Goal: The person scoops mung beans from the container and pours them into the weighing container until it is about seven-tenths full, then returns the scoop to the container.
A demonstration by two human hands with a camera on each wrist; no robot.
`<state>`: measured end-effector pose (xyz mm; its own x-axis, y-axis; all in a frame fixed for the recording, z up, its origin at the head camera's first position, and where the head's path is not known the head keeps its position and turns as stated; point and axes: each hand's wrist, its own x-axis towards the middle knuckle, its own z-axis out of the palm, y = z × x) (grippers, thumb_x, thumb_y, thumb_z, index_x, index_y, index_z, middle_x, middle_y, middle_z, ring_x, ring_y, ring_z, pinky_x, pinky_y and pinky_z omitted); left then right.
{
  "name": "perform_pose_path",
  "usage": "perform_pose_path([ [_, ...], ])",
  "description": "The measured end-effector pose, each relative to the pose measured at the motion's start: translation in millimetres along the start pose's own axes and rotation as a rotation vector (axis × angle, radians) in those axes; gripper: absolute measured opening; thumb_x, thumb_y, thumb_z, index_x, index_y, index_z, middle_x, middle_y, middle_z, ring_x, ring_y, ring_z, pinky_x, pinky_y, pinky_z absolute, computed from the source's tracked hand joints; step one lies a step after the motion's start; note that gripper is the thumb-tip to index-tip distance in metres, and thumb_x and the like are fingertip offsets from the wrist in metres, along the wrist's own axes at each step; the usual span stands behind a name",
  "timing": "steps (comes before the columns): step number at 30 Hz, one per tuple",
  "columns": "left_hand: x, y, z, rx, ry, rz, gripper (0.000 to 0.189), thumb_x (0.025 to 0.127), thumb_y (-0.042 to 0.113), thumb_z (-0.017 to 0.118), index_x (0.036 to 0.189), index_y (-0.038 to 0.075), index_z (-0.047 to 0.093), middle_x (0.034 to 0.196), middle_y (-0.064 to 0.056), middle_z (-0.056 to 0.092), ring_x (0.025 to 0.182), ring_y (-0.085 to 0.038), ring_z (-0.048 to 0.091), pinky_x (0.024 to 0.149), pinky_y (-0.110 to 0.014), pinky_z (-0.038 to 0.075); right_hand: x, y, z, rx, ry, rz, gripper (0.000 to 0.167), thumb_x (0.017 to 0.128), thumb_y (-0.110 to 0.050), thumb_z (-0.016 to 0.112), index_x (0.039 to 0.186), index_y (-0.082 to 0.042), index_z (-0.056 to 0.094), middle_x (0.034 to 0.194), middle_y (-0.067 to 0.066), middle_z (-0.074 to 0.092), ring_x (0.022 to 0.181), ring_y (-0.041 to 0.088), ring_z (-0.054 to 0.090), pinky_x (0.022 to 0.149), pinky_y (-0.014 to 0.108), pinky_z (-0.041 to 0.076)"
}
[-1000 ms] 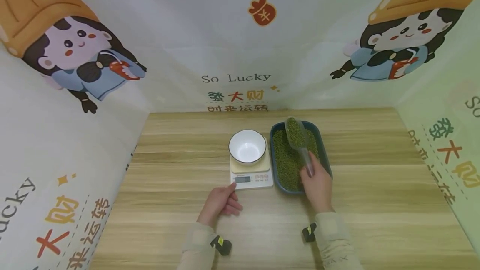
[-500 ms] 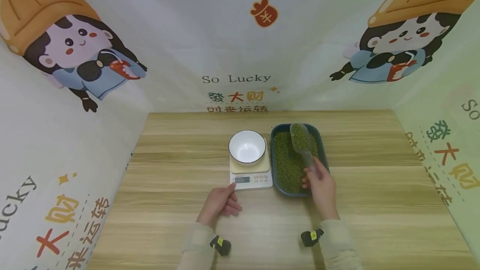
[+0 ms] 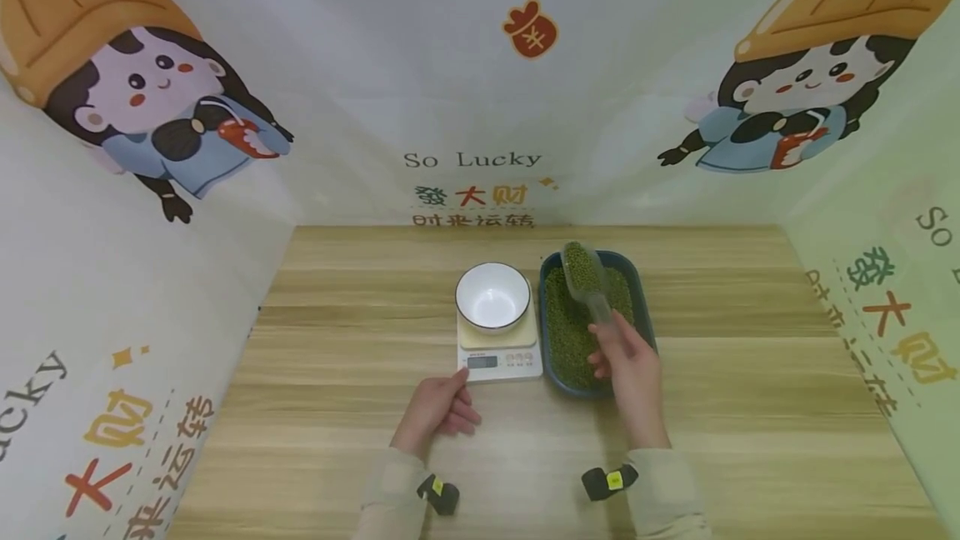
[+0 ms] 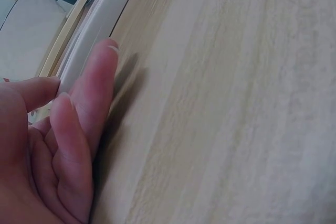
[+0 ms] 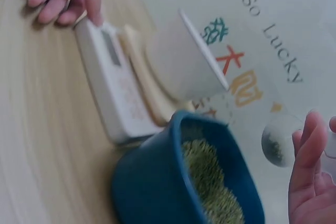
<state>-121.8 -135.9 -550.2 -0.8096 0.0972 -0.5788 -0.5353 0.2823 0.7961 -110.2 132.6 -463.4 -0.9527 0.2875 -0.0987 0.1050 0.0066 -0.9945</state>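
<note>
My right hand (image 3: 633, 369) grips the handle of a clear plastic scoop (image 3: 598, 307). Small green beans (image 3: 581, 269), likely mung beans, fill the scoop, which is above the far part of a blue tub (image 3: 649, 315) of the same beans. To the tub's left, a white dark-rimmed bowl (image 3: 492, 297) sits on a kitchen scale (image 3: 517, 365). My left hand (image 3: 435, 411) rests by the scale's front left corner, its thumb touching that corner. In the left wrist view, the other fingers (image 4: 97, 87) lie loosely along the scale's front edge. The display digits are too small to read.
A wooden tabletop (image 3: 337, 373) lies under everything. White printed cloth walls (image 3: 360, 90) enclose it at the back and both sides. The tub stands close beside the scale's right edge.
The loaded scoop first shifts right and towards me, then swings back left towards the bowl's side. My left hand, the scale and the bowl stay in place.
</note>
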Motion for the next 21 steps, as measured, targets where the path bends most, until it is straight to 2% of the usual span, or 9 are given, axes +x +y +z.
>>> perform_pose_path([
  [5,-2.2,-0.6,-0.3,0.003,0.005,0.007,0.058,0.087,0.055,0.042,0.085,0.000,0.058,0.069,-0.012,0.066,0.058,-0.024,0.065,0.047,-0.029,0.050,-4.7,-10.4,7.3,0.017,0.003,-0.039,0.046,0.088,-0.027,0.058,0.130,-0.015,0.045,0.101,0.007,0.065,0.064,0.023,0.060,0.049,0.024,0.048],
  [11,-1.5,1.3,-0.6,-0.001,-0.003,0.006,0.057,0.087,0.055,0.042,0.085,0.000,0.058,0.070,-0.012,0.067,0.059,-0.024,0.065,0.048,-0.029,0.050,-9.7,-17.4,12.6,0.042,-0.002,-0.046,0.042,0.087,-0.029,0.059,0.126,-0.016,0.050,0.099,0.009,0.065,0.065,0.023,0.060,0.048,0.024,0.047],
  [16,-2.0,2.0,-1.7,0.008,0.001,0.012,0.057,0.088,0.054,0.042,0.084,0.000,0.058,0.070,-0.012,0.067,0.058,-0.024,0.065,0.047,-0.029,0.050,-13.0,-22.0,15.4,-0.027,-0.094,-0.043,0.046,0.087,-0.032,0.057,0.130,-0.019,0.045,0.104,0.008,0.064,0.070,0.027,0.060,0.052,0.028,0.048],
  [21,-3.0,-0.5,-2.1,0.003,-0.003,0.005,0.057,0.087,0.054,0.042,0.084,0.000,0.058,0.070,-0.012,0.067,0.059,-0.024,0.065,0.048,-0.029,0.051,-17.1,-26.2,19.0,-0.104,-0.189,-0.043,0.044,0.091,-0.025,0.053,0.133,-0.019,0.041,0.107,0.005,0.063,0.071,0.030,0.060,0.054,0.031,0.048],
])
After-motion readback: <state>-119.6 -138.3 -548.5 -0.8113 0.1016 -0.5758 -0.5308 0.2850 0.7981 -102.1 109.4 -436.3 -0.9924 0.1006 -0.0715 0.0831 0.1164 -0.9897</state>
